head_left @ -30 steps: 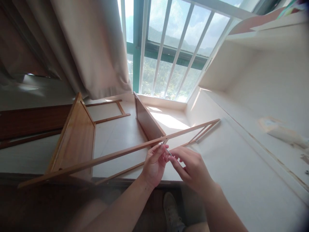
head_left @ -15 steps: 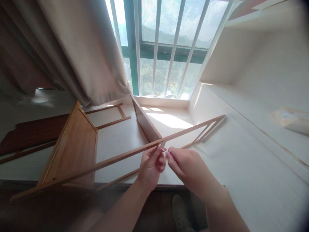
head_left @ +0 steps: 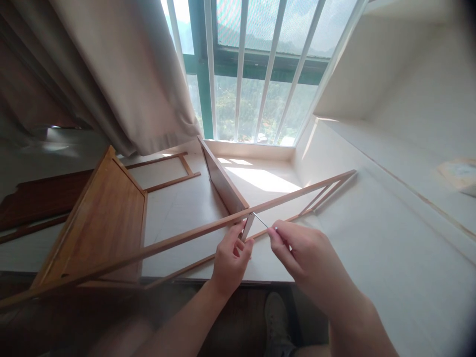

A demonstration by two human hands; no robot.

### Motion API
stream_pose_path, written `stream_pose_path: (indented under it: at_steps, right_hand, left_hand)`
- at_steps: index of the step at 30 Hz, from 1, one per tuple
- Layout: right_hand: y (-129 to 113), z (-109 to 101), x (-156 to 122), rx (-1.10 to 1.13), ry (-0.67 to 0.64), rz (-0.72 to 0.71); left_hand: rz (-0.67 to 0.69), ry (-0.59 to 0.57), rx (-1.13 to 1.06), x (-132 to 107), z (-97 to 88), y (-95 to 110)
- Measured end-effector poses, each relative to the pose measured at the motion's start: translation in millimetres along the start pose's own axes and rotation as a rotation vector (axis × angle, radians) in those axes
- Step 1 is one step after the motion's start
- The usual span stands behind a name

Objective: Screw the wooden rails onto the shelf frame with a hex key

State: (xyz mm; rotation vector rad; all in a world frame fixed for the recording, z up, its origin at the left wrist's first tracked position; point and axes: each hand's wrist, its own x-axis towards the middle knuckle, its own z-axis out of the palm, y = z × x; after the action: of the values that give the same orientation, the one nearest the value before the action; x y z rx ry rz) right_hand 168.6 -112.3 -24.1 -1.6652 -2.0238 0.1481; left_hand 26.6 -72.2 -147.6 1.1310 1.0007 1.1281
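My right hand (head_left: 301, 248) pinches a thin metal hex key (head_left: 261, 220). The key's far tip meets the wooden frame just under its long upper rail (head_left: 193, 233). My left hand (head_left: 231, 258) is below that rail, with fingers and thumb around the near end of an upright wooden panel (head_left: 225, 181). This panel runs back toward the window and joins the frame where both hands are. A larger wooden panel (head_left: 107, 218) stands at the frame's left part. Part of the left fingers is hidden behind the panel end.
A separate wooden frame (head_left: 169, 187) and a dark brown board (head_left: 48, 198) lie behind on the left. A curtain (head_left: 141, 89) hangs beside the barred window (head_left: 256, 99). A pale packet (head_left: 461, 173) lies at the right. A shoe (head_left: 277, 317) shows below the ledge.
My right hand has drawn slightly right and down, and the hex key now reaches to the joint. My left fingers have left the key and moved onto the panel end. The view has shifted slightly.
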Motion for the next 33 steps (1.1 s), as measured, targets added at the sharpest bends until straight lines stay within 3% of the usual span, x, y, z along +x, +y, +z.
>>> stream_pose_path:
  at_steps: [7,18,33]
  right_hand:
    - [-1,3,-3,0.019,0.003,-0.019]
    - [-7,1,0,0.010,-0.053,0.014]
    - [-6,-1,-4,-0.022,-0.041,0.047]
  left_hand:
    - [0.006,-0.140,-0.019,5,-1.5,1]
    - [0.061,-0.174,0.181,13,-4.2,-2]
    - [0.031,-0.158,0.181,15,-1.9,-4]
